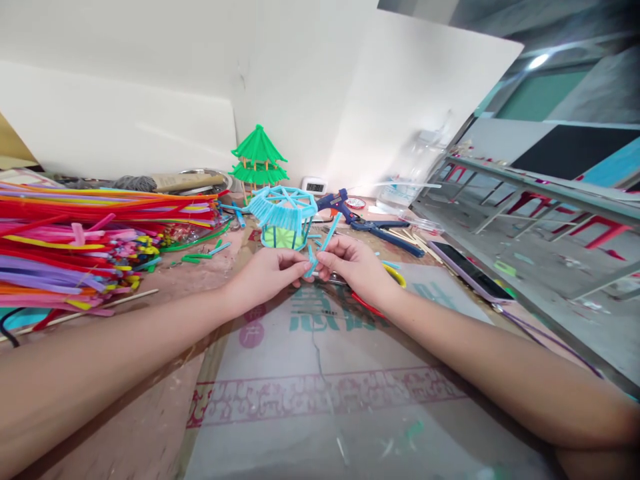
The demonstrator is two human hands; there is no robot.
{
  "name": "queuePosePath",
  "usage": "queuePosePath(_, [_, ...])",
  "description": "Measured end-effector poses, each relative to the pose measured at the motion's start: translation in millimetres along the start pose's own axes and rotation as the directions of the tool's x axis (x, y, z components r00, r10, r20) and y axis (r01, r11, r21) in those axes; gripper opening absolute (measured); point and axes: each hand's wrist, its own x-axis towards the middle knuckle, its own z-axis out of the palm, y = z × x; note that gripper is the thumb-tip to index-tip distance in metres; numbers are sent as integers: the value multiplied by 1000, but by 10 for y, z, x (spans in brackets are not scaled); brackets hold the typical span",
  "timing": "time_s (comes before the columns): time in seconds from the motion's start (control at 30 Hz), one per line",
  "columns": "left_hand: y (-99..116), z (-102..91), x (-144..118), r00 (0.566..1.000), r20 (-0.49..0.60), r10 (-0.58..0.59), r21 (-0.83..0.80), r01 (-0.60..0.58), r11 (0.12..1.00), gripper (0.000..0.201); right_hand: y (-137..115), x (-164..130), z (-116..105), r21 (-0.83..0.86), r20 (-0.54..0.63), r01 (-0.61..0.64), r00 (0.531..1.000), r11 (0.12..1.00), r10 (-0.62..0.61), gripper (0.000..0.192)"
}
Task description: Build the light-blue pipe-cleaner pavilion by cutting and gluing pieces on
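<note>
My left hand [283,268] and my right hand [353,262] meet over the plastic-covered table. Between the left thumb and fingers is a short piece of light-blue pipe cleaner [311,256]. My right hand pinches a longer light-blue pipe cleaner [331,230] that slants up to the right. The two pieces come close at the fingertips; whether they are joined I cannot tell. Just behind stands a small light-blue pipe-cleaner pavilion [284,217] with a ribbed roof and a green base. Red- and yellow-handled scissors [396,275] lie partly hidden beside my right hand.
Bundles of coloured pipe cleaners [75,260] fill the left side. A green pagoda model [259,160] stands at the back. On the right lie a glue gun [336,202], blue-handled pliers [385,233], wooden sticks [413,239] and a phone [469,270] near the table edge.
</note>
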Motion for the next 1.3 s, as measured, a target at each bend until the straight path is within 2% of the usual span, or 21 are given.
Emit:
queuePosePath(0.53, [-30,2,25,1000,-8,-26,-79,25,997,27,45,22,-6,-47,1,-6,1000,999,6,35])
queuePosePath(0.73, [-29,-1,19,1000,12,-25,-85,26,996,24,32,24,-4,-58,2,6,1000,998,-6,30])
queuePosePath(1.3, [-4,6,49,993,73,-96,-196,109,975,18,8,9,16,-71,7,3,1000,997,-2,34])
